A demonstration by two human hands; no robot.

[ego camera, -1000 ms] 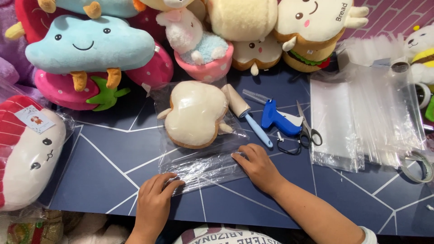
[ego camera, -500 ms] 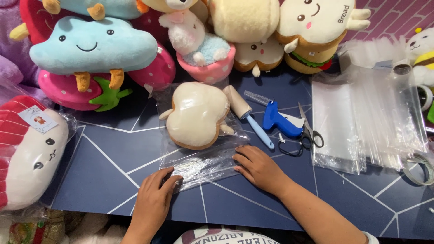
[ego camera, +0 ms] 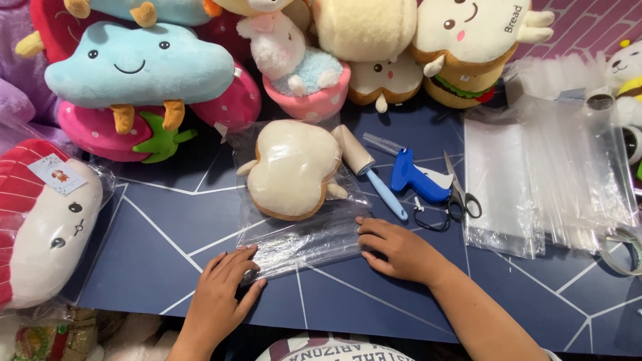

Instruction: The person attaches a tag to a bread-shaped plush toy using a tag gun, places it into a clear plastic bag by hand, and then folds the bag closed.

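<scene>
Pressing flat a clear bag (ego camera: 304,237), cream plush (ego camera: 289,169) blurred inside

Clear plastic bag (ego camera: 304,230), table centre, holding a cream bread-shaped plush (ego camera: 289,168); stack of empty clear bags (ego camera: 542,180), right; clear bag around red-and-white plush (ego camera: 40,227), far left, bearing small white rectangular label (ego camera: 60,174).

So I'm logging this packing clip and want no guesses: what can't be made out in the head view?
- Cream plush: its face side is turned down, inside the clear bag.
- Bag opening: sealed or not is unclear, as glare and the left hand and right hand cover its ends.
- Tape roll: cut off by the right edge.
- Scissors: blades partly under the blue tag gun.
- Bagged red-and-white plush: cut off by the left edge.
</scene>
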